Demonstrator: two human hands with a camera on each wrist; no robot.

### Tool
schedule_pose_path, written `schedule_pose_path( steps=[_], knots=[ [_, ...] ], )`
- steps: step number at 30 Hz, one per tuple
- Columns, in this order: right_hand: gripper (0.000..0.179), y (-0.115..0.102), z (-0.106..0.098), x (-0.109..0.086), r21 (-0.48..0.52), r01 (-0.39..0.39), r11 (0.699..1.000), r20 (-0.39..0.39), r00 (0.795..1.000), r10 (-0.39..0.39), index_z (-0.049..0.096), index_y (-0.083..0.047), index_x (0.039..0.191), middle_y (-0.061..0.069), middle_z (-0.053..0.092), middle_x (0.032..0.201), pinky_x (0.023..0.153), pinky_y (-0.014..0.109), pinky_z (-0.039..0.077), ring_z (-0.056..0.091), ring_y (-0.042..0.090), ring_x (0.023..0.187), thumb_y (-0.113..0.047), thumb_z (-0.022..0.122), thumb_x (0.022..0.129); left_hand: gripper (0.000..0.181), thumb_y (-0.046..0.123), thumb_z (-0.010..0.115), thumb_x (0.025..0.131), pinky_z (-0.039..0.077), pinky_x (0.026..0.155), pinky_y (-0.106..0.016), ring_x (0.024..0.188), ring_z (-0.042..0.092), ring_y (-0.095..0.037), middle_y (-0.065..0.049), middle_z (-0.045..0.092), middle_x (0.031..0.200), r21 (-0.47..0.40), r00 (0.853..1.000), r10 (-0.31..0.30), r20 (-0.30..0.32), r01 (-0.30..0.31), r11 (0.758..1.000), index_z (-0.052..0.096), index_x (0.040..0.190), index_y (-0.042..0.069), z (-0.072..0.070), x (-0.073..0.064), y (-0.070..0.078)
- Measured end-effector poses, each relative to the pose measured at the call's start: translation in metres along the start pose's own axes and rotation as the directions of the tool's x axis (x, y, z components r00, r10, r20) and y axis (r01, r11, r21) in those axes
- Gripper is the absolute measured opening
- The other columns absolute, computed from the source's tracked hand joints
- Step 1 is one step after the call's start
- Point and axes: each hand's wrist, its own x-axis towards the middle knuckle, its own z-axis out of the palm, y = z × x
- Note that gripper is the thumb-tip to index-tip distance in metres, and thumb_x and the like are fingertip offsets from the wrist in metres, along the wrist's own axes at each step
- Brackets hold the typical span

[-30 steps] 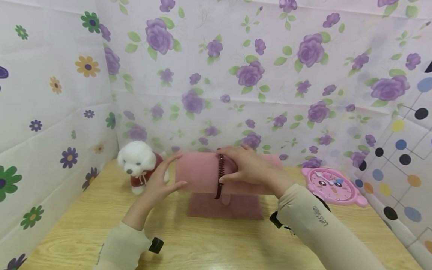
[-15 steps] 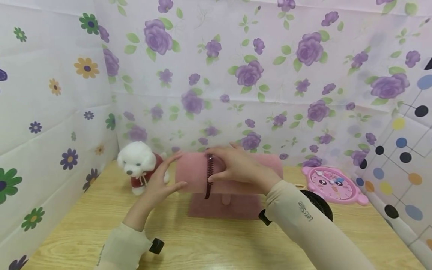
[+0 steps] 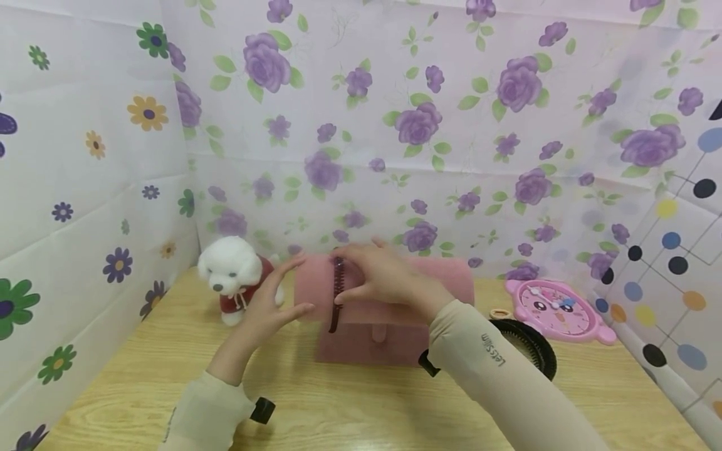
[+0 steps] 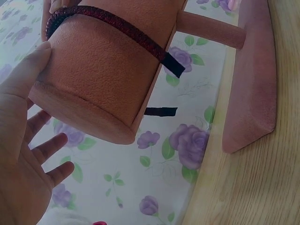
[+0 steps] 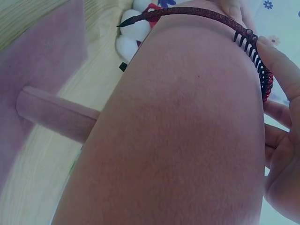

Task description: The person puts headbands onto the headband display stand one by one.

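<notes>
A dark red, glittery headband (image 3: 338, 285) with black comb teeth along its inside sits over the padded pink roll of a display stand (image 3: 445, 270). My right hand (image 3: 383, 275) pinches the headband near its top with thumb and fingers, as the right wrist view also shows at the headband's toothed part (image 5: 255, 54). The band's two black ends hang apart below the roll in the left wrist view. At the roll's left end, my left hand (image 3: 267, 304) holds the edge between thumb and index finger; its other fingers (image 4: 51, 147) are spread free of the roll.
A white plush dog (image 3: 228, 269) in red stands behind my left hand. To the right lie a black ridged ring (image 3: 544, 351), partly behind my right sleeve, a small gold-coloured ring (image 3: 500, 314) and a pink toy clock (image 3: 555, 310). Floral cloth walls enclose the wooden table (image 3: 350, 407).
My right hand has slid the headband leftward along the roll, closer to my left hand. My left hand has stayed put. The black ring and the gold-coloured ring have come into sight.
</notes>
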Motion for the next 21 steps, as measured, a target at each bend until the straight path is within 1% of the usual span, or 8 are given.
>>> schedule_pose_path(
  steps=[7, 9, 14, 21],
  knots=[
    [0.075, -0.007, 0.003, 0.006, 0.022, 0.001, 1.0, 0.008, 1.0, -0.001, 0.043, -0.024, 0.143, -0.008, 0.049, 0.146, 0.122, 0.05, 0.015, 0.041, 0.012, 0.138, -0.055, 0.07, 0.08, 0.081, 0.02, 0.078, 0.079, 0.022, 0.113, -0.067, 0.144, 0.03, -0.033, -0.005, 0.033, 0.157, -0.008, 1.0, 0.008, 0.001, -0.008, 1.0, 0.036, 0.147, 0.029, 0.0, 0.0, -0.001],
    [0.076, -0.009, 0.004, 0.008, 0.027, 0.001, 1.0, 0.011, 1.0, -0.001, 0.043, -0.024, 0.144, -0.007, 0.048, 0.147, 0.122, 0.049, 0.015, 0.04, 0.013, 0.139, -0.054, 0.071, 0.08, 0.08, 0.021, 0.078, 0.08, 0.022, 0.113, -0.067, 0.144, 0.029, -0.033, -0.004, 0.032, 0.157, -0.014, 1.0, -0.001, 0.005, 0.001, 1.0, 0.035, 0.147, 0.03, 0.0, 0.0, -0.001],
    [0.078, -0.013, 0.005, 0.011, 0.033, 0.001, 0.999, 0.008, 1.0, -0.001, 0.041, -0.022, 0.145, -0.005, 0.047, 0.148, 0.122, 0.051, 0.013, 0.039, 0.015, 0.14, -0.053, 0.071, 0.08, 0.079, 0.023, 0.076, 0.081, 0.02, 0.112, -0.069, 0.145, 0.026, -0.033, -0.003, 0.031, 0.158, -0.025, 0.999, -0.027, 0.019, 0.028, 0.999, 0.034, 0.148, 0.033, 0.0, -0.001, 0.0],
    [0.079, -0.016, 0.009, 0.016, 0.018, 0.005, 1.0, 0.004, 1.0, -0.005, 0.04, -0.022, 0.146, -0.005, 0.046, 0.149, 0.121, 0.055, 0.013, 0.039, 0.016, 0.14, -0.054, 0.07, 0.08, 0.078, 0.02, 0.076, 0.082, 0.021, 0.113, -0.068, 0.144, 0.029, -0.032, -0.004, 0.032, 0.157, -0.027, 1.0, -0.008, 0.017, 0.008, 1.0, 0.035, 0.148, 0.03, 0.0, 0.0, -0.002]
  ],
)
